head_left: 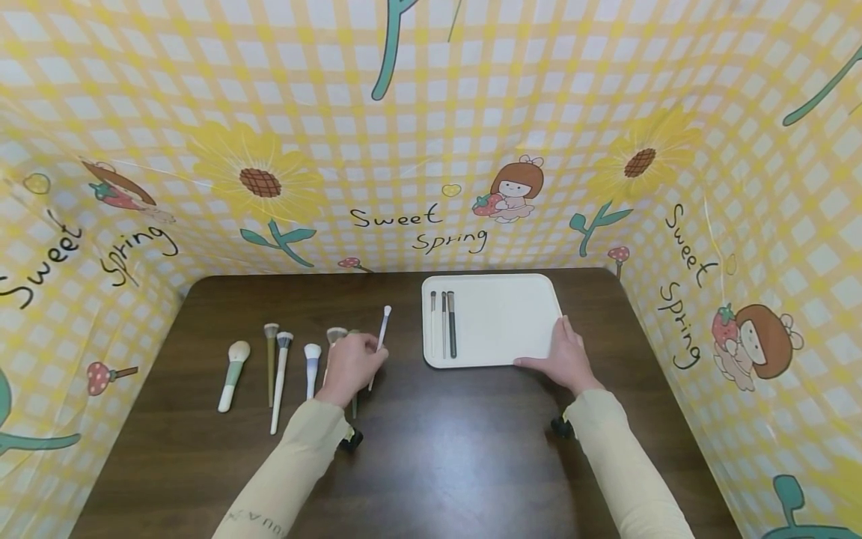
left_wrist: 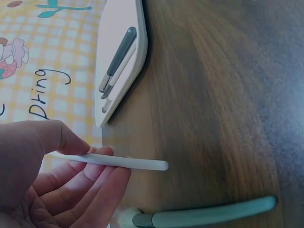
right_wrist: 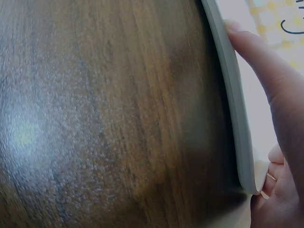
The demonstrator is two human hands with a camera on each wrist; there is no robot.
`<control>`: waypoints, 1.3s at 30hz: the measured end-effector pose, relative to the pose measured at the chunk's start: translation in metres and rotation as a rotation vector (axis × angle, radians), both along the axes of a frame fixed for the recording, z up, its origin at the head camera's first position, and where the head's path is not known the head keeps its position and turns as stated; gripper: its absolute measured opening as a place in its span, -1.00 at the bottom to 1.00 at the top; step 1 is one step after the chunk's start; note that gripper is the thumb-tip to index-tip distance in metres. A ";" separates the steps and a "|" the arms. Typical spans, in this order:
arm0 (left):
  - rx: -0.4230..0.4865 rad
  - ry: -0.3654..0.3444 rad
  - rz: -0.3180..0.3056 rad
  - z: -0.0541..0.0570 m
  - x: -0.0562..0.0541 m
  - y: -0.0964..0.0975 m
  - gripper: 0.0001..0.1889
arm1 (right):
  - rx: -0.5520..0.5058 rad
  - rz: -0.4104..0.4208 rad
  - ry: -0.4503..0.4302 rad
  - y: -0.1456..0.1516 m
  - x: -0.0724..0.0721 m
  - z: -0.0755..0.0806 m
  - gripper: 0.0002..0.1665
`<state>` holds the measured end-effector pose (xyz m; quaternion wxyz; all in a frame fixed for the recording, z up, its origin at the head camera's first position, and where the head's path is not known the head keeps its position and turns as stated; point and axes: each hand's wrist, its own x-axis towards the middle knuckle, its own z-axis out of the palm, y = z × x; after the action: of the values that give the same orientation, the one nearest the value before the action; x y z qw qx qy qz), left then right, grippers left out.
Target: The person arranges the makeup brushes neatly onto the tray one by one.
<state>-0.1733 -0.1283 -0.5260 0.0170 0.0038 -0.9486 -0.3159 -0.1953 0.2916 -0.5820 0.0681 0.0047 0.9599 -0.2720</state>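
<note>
My left hand (head_left: 352, 367) pinches a slim white makeup brush (head_left: 384, 329) between thumb and fingers. Its bristles point up and away in the head view, and the rounded handle end (left_wrist: 152, 165) sticks out past the fingertips in the left wrist view. Below that hand lies a green-handled brush (left_wrist: 213, 212), mostly hidden by it in the head view. At the white tray's (head_left: 505, 322) near right corner, my right hand (head_left: 566, 361) grips the edge, thumb over the near rim and fingers along the side. Three slender brushes (head_left: 452, 326) lie side by side in the tray's left part.
Left of the left hand lie several brushes on the dark wooden table (head_left: 458, 449): a green-and-white one (head_left: 233, 376), an olive one (head_left: 271, 367), a long white one (head_left: 279, 382) and a blue-and-white one (head_left: 311, 368). Patterned cloth (head_left: 404, 150) walls the table's back and sides.
</note>
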 end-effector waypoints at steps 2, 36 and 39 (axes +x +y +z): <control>0.023 -0.007 -0.002 0.001 -0.001 0.002 -0.82 | 0.000 -0.001 -0.002 0.000 0.000 -0.001 0.82; 0.587 -0.148 -0.006 0.010 -0.032 0.025 -0.68 | -0.011 -0.007 0.001 -0.003 0.002 0.003 0.81; 0.593 -0.130 0.000 0.010 -0.035 0.028 -0.71 | -0.007 -0.008 -0.006 -0.002 0.001 0.001 0.80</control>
<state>-0.2079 -0.1000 -0.5160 -0.0454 0.0289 -0.8141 -0.5782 -0.1939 0.2895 -0.5808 0.0700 0.0094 0.9586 -0.2757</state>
